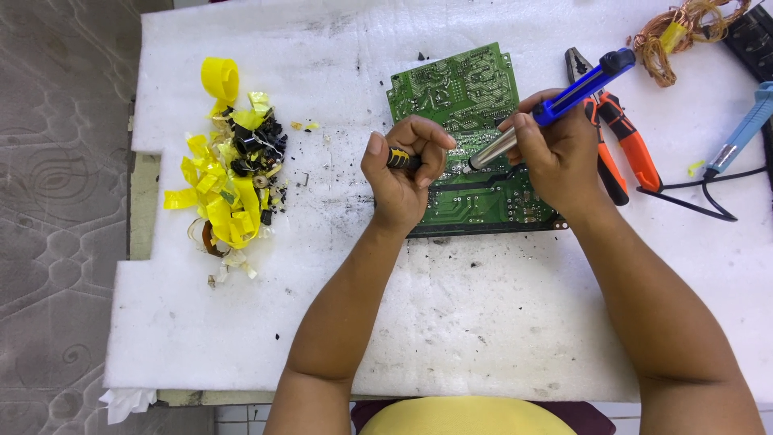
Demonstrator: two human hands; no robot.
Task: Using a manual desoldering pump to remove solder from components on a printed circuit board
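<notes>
the green circuit board (463, 105) lies solder side up near the surface's far edge. the right hand (555, 157) is clamped on a blue soldering iron (564, 101), tip on the board; the left hand (403, 173) grips a small black-and-yellow tool (400, 158). a slip could burn fingers or scorch the white foam surface (451, 322). yellow tape scraps (221, 193) litter its left side, orange pliers (616, 129) its right; patterned floor (56, 201) beyond.

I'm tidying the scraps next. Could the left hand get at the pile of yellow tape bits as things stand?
Probably yes, but not freely: the left hand is closed around a small black and yellow tool. The yellow tape pile lies on its side of the white foam mat, with nothing between them.
</notes>
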